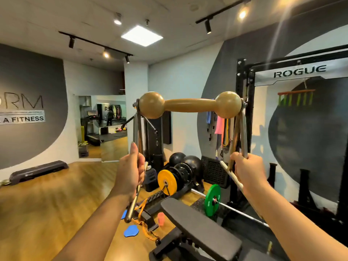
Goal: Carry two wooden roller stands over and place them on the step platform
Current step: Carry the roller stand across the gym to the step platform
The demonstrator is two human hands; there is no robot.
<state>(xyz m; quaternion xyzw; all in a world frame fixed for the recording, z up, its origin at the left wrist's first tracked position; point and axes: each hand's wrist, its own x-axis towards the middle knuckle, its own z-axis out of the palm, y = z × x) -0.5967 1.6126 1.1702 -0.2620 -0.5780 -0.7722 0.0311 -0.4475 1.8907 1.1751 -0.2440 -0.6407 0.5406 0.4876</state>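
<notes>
I hold a wooden roller stand (190, 105) up at chest height in front of me: a tan dumbbell-shaped wooden roller between two pairs of metal legs. My left hand (130, 170) grips the left legs, and my right hand (246, 170) grips the right legs. The dark step platform (37, 171) lies on the wooden floor at the far left, against the wall. Only one roller stand is in view.
A black bench (199, 225) stands just below my arms. Beyond it lie weight plates (167, 182), a barbell with a green plate (212, 197), black balls (177, 159) and blue sliders (131, 230). A black rack (244, 113) rises at right. Wooden floor stretches left.
</notes>
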